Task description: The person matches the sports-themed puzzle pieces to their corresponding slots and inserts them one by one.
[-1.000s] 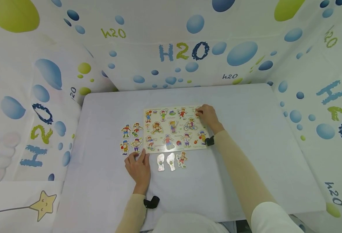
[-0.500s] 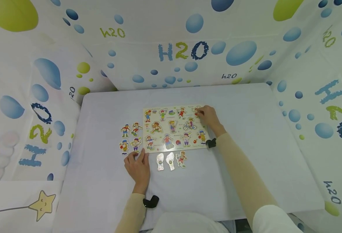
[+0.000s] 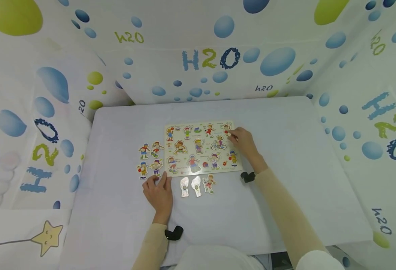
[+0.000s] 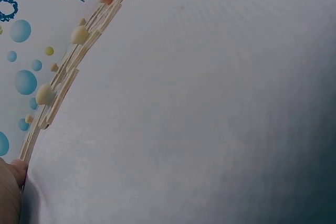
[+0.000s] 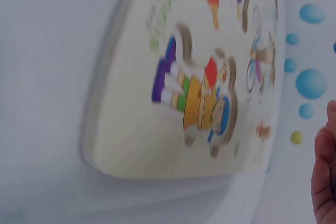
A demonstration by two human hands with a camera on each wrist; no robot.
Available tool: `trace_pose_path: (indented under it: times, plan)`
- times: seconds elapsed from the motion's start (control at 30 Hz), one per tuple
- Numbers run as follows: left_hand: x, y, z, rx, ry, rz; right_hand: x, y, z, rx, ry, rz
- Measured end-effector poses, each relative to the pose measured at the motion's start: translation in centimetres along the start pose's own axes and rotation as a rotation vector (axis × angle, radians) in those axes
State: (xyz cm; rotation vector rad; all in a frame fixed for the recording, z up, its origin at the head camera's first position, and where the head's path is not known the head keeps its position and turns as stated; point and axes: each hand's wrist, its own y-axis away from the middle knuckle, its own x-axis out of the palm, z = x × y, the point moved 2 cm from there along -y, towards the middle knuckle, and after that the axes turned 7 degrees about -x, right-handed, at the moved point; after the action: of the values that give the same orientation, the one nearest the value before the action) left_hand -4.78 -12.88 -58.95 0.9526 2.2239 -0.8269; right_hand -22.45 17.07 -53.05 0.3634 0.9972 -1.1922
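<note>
A pale puzzle board (image 3: 204, 150) with printed sports figures lies on the white table. My left hand (image 3: 159, 194) rests by its lower left corner, index finger and thumb at the edge. In the left wrist view, a thumb (image 4: 17, 170) touches a thin wooden edge, with knobbed pieces (image 4: 45, 94) along it. At the upper right of the board, my right hand (image 3: 245, 143) has its fingertips beside the tennis figure piece (image 3: 226, 129), which lies in the board. The right wrist view shows a blue-capped figure (image 5: 197, 100) in the board and the hand's fingers (image 5: 324, 166) at the right edge.
Several loose figure pieces (image 3: 144, 150) lie left of the board. Below it are two pale shiny pieces (image 3: 196, 186) and one figure piece (image 3: 209, 184). A white curtain (image 3: 150, 67) with blue and green bubbles surrounds the table (image 3: 295, 150).
My right hand has drawn slightly right and toward me from the tennis figure piece, uncovering more of it. The left hand has stayed at the board's corner.
</note>
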Motion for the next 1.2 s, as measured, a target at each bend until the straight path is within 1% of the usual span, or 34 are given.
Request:
trace_pose_path:
  times: [0.17, 0.27, 0.37, 0.57, 0.73, 0.8, 0.97, 1.1, 1.2]
  plan:
    - [0.0, 0.0, 0.0, 0.003, 0.011, -0.012, 0.3, 1.9, 1.8, -0.080, -0.025, -0.037]
    - [0.1, -0.1, 0.0, 0.009, 0.013, -0.017, 0.8, 3.2, 3.1, -0.130, -0.052, -0.042]
    - [0.1, -0.2, 0.0, 0.008, 0.009, -0.006, 1.4, 4.6, 4.5, -0.167, -0.068, -0.030]
    - [0.0, -0.2, 0.0, -0.007, -0.002, 0.014, 3.0, 7.1, 6.5, -0.152, -0.056, 0.074]
    - [0.0, -0.1, 0.0, -0.009, -0.002, 0.011, 4.5, 8.9, 7.6, -0.190, -0.046, 0.132]
    - [0.1, -0.1, 0.0, -0.008, -0.004, 0.005, 5.0, 9.4, 7.8, -0.193, -0.038, 0.156]
    - [0.1, -0.1, 0.1, -0.010, -0.007, -0.002, 6.0, 10.2, 8.0, -0.192, -0.046, 0.183]
    - [0.1, -0.1, 0.2, -0.014, -0.006, 0.008, 6.5, 10.5, 8.0, -0.197, -0.069, 0.173]
    - [0.2, -0.1, 0.2, -0.015, -0.008, 0.015, 6.8, 10.6, 8.0, -0.192, -0.059, 0.173]
